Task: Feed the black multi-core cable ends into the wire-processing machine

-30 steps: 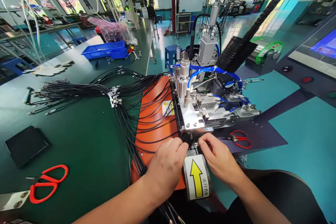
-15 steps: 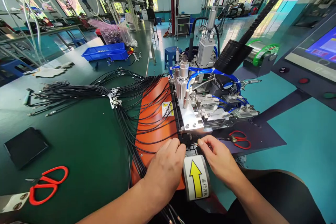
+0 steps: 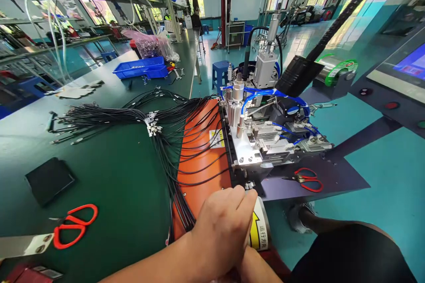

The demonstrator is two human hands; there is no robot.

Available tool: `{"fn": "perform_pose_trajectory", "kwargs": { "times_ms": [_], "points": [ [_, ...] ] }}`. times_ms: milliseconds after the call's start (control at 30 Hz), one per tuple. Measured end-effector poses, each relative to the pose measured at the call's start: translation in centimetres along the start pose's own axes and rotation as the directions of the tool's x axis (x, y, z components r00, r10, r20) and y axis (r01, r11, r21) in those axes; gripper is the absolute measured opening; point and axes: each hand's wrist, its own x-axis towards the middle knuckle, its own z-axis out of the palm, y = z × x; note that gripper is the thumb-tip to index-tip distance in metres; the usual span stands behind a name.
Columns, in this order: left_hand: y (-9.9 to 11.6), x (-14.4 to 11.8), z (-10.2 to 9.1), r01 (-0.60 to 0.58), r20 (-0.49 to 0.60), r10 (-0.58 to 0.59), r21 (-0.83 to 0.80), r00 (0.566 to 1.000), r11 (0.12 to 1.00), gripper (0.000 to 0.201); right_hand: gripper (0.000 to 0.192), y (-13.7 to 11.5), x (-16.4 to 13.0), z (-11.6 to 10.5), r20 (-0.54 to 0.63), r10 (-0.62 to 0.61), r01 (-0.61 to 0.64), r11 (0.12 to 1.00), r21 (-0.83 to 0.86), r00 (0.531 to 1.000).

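Observation:
My left hand is closed in front of the machine's near end, over the edge of the orange cover and partly over the white roller with a yellow arrow. Whatever its fingers hold is hidden behind the knuckles. Only the wrist of my right hand shows, low beneath the left; its fingers are out of sight. Black cables with metal ends run in a bundle on the left and fan across the orange cover into the machine.
Red-handled scissors and a black flat box lie on the green table. A red-handled cutter rests on the machine's dark base plate. Farther back are a blue tray, gloves and a solder-like wire spool.
My right hand has dropped from the machine's near end to below my left hand. The left hand has moved slightly down and right. The view has shifted a little.

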Motion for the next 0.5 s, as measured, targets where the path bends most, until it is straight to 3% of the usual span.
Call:
{"fn": "perform_pose_trajectory", "kwargs": {
  "times_ms": [67, 167, 233, 333, 433, 500],
  "points": [
    [0.1, 0.1, -0.3, 0.004, -0.016, -0.005, -0.056, 1.0, 0.998, 0.021, 0.023, -0.9, 0.1, -0.3, -0.063, -0.014, 0.017, 0.999, 0.047, 0.998],
    [-0.2, 0.6, -1.1, 0.038, 0.035, -0.034, -0.131, 0.999, 0.991, 0.02, 0.008, -2.3, -0.4, -1.6, -0.167, 0.098, -0.081, 0.991, 0.103, 0.981],
    [-0.7, 1.0, -2.2, 0.067, 0.15, -0.044, -0.154, 0.988, 0.986, 0.015, 0.02, -2.9, -0.7, -2.5, -0.153, 0.176, -0.158, 0.98, 0.124, 0.973],
    [-1.7, 1.5, -4.0, 0.057, 0.383, -0.002, -0.133, 0.924, 0.989, 0.007, 0.028, -3.4, -0.8, -3.2, -0.149, 0.199, -0.174, 0.971, 0.165, 0.969],
    [-2.7, 1.6, -5.6, 0.029, 0.52, 0.042, -0.127, 0.853, 0.991, 0.013, 0.033, -3.6, -0.9, -3.6, -0.219, 0.132, -0.132, 0.991, 0.015, 0.967],
    [-3.1, 1.5, -6.3, 0.05, 0.548, 0.025, -0.122, 0.836, 0.991, 0.016, 0.033, -3.9, -1.0, -4.0, -0.245, 0.03, -0.073, 0.983, -0.168, 0.969]
  ]
}}
